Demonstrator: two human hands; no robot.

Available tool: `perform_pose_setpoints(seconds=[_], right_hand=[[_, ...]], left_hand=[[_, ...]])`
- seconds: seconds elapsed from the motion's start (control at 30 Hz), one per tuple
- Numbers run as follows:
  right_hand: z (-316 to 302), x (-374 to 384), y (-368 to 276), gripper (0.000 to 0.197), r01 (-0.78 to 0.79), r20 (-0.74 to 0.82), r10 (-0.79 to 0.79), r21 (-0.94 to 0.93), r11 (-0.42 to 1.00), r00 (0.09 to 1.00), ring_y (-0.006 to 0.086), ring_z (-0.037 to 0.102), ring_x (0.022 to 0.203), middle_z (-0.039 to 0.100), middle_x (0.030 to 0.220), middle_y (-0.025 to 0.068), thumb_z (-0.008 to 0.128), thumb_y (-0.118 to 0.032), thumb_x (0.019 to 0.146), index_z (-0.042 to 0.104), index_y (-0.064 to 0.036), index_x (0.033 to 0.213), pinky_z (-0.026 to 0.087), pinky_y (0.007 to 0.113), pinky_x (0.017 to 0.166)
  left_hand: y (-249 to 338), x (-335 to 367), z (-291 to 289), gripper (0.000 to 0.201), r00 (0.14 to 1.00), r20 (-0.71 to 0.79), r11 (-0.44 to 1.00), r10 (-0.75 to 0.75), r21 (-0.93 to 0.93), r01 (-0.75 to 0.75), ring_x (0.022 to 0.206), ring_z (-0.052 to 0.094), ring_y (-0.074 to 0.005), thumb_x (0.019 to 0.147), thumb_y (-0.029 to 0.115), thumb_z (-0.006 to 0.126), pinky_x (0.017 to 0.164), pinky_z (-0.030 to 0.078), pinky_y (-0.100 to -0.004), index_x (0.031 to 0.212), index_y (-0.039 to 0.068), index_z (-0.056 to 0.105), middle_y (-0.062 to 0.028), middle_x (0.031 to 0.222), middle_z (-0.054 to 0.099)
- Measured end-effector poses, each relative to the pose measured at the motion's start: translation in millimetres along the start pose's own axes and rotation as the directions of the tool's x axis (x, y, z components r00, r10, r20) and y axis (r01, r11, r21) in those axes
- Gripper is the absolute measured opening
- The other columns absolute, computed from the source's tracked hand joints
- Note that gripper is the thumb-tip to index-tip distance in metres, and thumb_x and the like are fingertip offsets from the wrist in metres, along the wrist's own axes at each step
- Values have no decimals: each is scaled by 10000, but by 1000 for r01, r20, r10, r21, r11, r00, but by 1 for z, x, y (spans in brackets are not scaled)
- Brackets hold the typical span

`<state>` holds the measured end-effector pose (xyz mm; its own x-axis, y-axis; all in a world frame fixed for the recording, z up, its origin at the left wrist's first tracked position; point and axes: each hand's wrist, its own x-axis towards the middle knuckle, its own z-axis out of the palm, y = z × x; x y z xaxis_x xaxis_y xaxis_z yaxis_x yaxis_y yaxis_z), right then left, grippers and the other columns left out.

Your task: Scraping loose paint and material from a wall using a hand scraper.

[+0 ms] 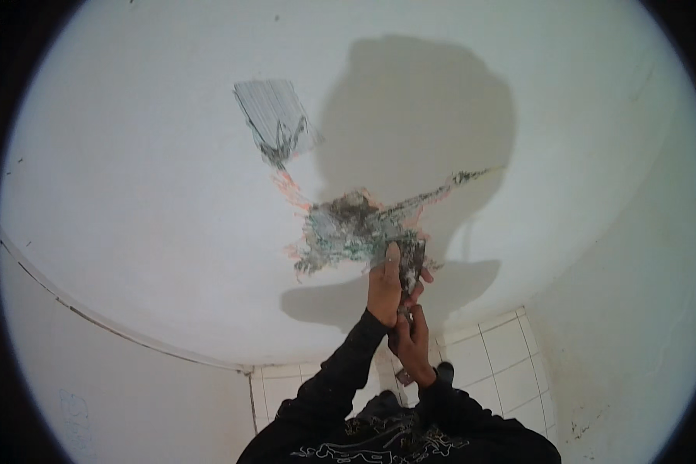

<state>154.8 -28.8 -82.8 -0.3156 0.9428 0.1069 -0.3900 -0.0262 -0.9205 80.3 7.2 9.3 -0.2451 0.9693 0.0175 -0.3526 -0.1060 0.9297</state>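
Note:
A flat dark scraper (413,267), its blade smeared with pale material, is held in front of the white wall (170,193). My left hand (383,292) is closed round the blade from the left, with the thumb along its face and fingertips showing at its right edge. Just below, my right hand (414,345) is closed round the scraper's lower end; most of the handle is hidden by the fingers. Beyond the blade is a rough, damaged patch (340,232) with grey, green and orange marks. Whether the blade touches the wall I cannot tell.
A dark crack (460,178) runs up to the right from the patch, and a grey scraped rectangle (271,104) is at upper left. My shadow falls over the wall. Pale tiles (506,344) cover the floor, where a small brownish object (404,377) is near my feet. Side walls stand left and right.

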Motion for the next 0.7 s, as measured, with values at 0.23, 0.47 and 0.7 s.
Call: perform_pose_setpoints(seconds=[0.23,0.47,0.7], right_hand=[[6,-9,-4,98,-36,4,36,42,998,999,32,385,461,414,594,-30,438,-149,923,391,-64,911,286,199,394],[4,-6,-10,102,-46,31,43,89,995,999,22,368,453,419,606,-31,437,-151,926,375,-70,931,282,191,393],[11,-6,-19,91,-71,18,69,82,994,997,30,377,470,426,630,-31,425,-148,929,381,-68,926,287,193,402]], left_hand=[[-1,-4,-4,613,1000,-4,999,-31,17,31,378,418,-98,901,547,320,303,277,-223,964,-14,558,-107,636,582],[3,-1,0,596,1000,-8,1000,-9,6,9,385,430,-93,909,534,312,306,280,-221,975,0,568,-94,634,582],[13,6,-2,591,1000,9,1000,-3,22,3,384,429,-92,906,536,318,310,281,-219,969,5,569,-97,634,582]])
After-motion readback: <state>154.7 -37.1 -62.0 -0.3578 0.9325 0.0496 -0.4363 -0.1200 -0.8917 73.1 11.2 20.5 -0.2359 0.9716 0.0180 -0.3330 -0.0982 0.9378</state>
